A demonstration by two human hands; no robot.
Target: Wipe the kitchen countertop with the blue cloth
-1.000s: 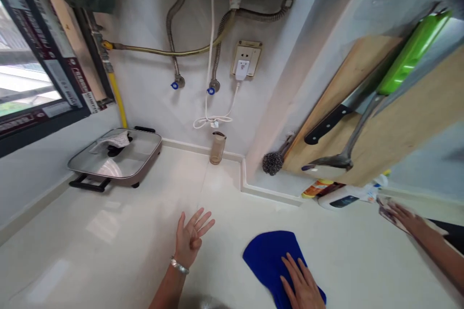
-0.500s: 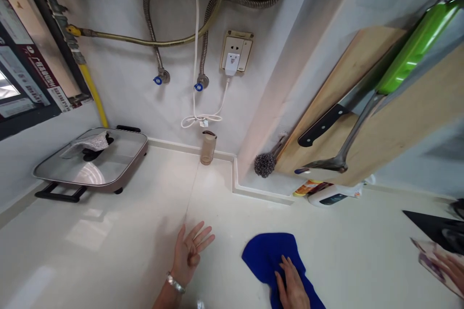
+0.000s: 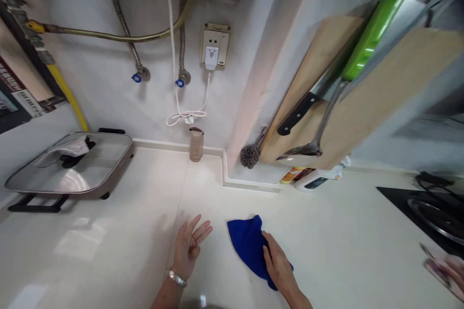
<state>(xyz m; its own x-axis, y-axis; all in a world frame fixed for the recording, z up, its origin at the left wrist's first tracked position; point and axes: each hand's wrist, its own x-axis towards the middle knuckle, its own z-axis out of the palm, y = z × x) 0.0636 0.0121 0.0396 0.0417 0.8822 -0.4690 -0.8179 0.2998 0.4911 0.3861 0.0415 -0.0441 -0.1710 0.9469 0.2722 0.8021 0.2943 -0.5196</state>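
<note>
My right hand [image 3: 278, 261] lies on a blue cloth [image 3: 247, 246] on the white counter [image 3: 137, 256], its fingers pressed together over the cloth's right part. The cloth is spread and partly creased, with a raised fold at its top. To the left, my left hand [image 3: 187, 246] hovers over the counter with nothing in it, palm up and fingers apart, a silver bracelet on its wrist.
An electric pan [image 3: 105, 184] with a glass lid stands at left. A brown bottle [image 3: 196, 146] is by the wall. Knives and a cutting board [image 3: 377, 87] hang at right, above bottles [image 3: 312, 180]. Another person's hand [image 3: 453, 270] and a black stove [image 3: 431, 212] are far right.
My right hand has moved up and left with the blue cloth, which has changed shape. My left hand stays open. The view has shifted to the right.
</note>
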